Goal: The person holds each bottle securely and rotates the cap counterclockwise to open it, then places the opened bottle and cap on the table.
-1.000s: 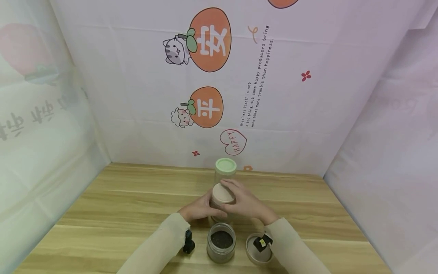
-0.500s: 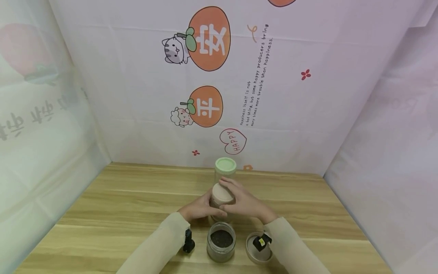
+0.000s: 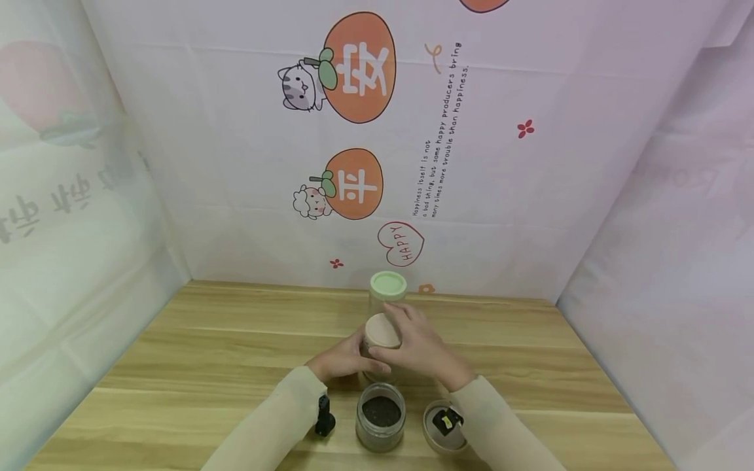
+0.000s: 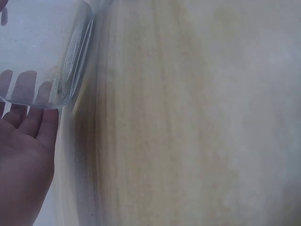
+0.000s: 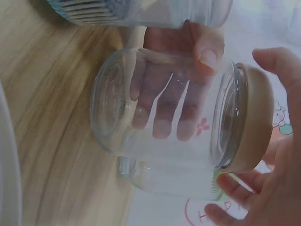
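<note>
A clear glass jar point(image 5: 160, 108) with a beige lid point(image 3: 381, 331) stands mid-table between both hands. My left hand point(image 3: 341, 360) grips the body from the left; its fingers show through the glass in the right wrist view, with the thumb on the near side. From the right, my right hand point(image 3: 421, 347) curls round the lid, thumb at the near edge and fingers at the far edge. No contents show inside this jar. In the left wrist view, the left hand's fingers point(image 4: 30, 123) lie along the glass wall.
Nearer the body stands an uncovered glass jar point(image 3: 379, 438) holding dark material. A loose beige lid point(image 3: 432, 443) lies upturned to its right, partly under the right wrist camera point(image 3: 448, 420). Behind the hands is a jar with a pale green lid point(image 3: 389, 283), close to the printed cloth wall point(image 3: 471, 248).
The right hand has turned a little about the lid, its thumb moving left along the near edge and its wrist shifting slightly left. The left hand and the jars stay put.
</note>
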Available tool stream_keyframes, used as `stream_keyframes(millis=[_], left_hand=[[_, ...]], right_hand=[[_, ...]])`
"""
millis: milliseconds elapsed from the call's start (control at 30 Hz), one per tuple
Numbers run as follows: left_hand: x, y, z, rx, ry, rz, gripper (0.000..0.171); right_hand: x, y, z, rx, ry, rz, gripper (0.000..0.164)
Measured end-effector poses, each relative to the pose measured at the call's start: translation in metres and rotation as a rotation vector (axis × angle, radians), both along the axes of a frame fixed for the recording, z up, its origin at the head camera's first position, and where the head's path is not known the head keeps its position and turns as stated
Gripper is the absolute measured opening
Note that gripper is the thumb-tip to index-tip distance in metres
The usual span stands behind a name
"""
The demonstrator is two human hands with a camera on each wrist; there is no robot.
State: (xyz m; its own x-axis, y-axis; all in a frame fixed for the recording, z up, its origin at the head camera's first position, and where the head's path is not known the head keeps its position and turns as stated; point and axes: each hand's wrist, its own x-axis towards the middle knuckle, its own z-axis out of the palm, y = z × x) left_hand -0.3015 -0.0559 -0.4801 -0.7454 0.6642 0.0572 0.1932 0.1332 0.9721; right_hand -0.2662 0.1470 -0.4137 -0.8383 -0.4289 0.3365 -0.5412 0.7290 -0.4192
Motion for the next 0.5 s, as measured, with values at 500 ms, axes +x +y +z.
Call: stream_keyframes(millis=[500], left_hand=[[-0.003,0.001,-0.004,0.036,0.015,-0.019,0.093]], right_hand=[[0.013,-0.012,0.012,0.08,0.096,-0.128,0.08]])
